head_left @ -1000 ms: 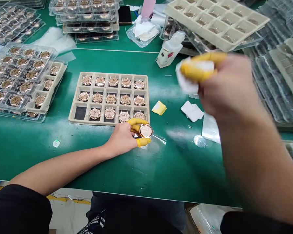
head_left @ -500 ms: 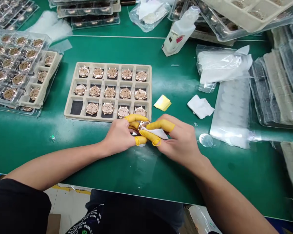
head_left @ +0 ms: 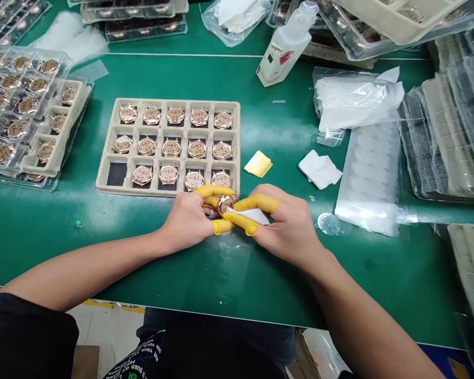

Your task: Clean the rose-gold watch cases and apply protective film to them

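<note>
A rose-gold watch case is gripped at its rim by my left hand, back cover up. Yellow finger cots sheathe several fingers of both hands. My right hand pinches a folded white cloth against the case, hiding part of it. Just beyond my hands lies a beige compartment tray with rows of similar watch cases; its front-left compartment shows only a black pad. A yellow-and-white folded pad and a crumpled white cloth rest to the right of the tray.
Stacked trays of watch cases stand on the left. A white plastic bottle is at the back. Bagged white cloths, a clear plastic sheet and stacked empty trays fill the right side of the green table.
The view has shifted slightly, so everything sits a little further left. The watch case is turned so that more of its back shows between my fingers. Both hands keep their hold.
</note>
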The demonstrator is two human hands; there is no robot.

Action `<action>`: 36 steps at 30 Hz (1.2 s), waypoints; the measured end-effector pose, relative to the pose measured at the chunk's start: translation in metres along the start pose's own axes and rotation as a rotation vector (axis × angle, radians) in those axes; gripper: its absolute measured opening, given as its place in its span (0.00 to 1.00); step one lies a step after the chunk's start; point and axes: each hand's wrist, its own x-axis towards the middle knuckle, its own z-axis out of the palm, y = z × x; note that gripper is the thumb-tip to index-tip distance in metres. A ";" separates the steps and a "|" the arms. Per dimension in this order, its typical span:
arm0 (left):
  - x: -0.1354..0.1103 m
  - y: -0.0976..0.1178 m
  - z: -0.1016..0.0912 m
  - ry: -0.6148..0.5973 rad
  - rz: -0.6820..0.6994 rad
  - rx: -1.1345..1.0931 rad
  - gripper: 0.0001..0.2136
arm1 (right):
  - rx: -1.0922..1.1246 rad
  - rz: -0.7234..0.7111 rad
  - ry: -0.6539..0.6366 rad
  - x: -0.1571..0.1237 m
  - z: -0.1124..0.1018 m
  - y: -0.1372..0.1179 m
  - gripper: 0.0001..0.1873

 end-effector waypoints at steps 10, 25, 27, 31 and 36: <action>0.000 0.000 0.001 0.013 -0.010 -0.013 0.27 | -0.157 0.132 0.163 0.000 0.001 0.007 0.06; -0.001 0.000 0.000 0.000 0.052 0.034 0.25 | -0.135 -0.127 -0.137 -0.009 -0.025 -0.009 0.14; -0.001 0.000 0.001 0.006 0.050 0.035 0.26 | -0.236 -0.092 0.075 -0.009 -0.026 -0.006 0.13; -0.001 0.001 0.001 0.006 0.048 0.040 0.25 | -0.264 -0.092 0.156 -0.009 -0.020 -0.006 0.12; -0.001 0.001 0.000 -0.023 0.034 0.012 0.27 | -0.051 -0.162 -0.100 -0.008 -0.013 -0.005 0.09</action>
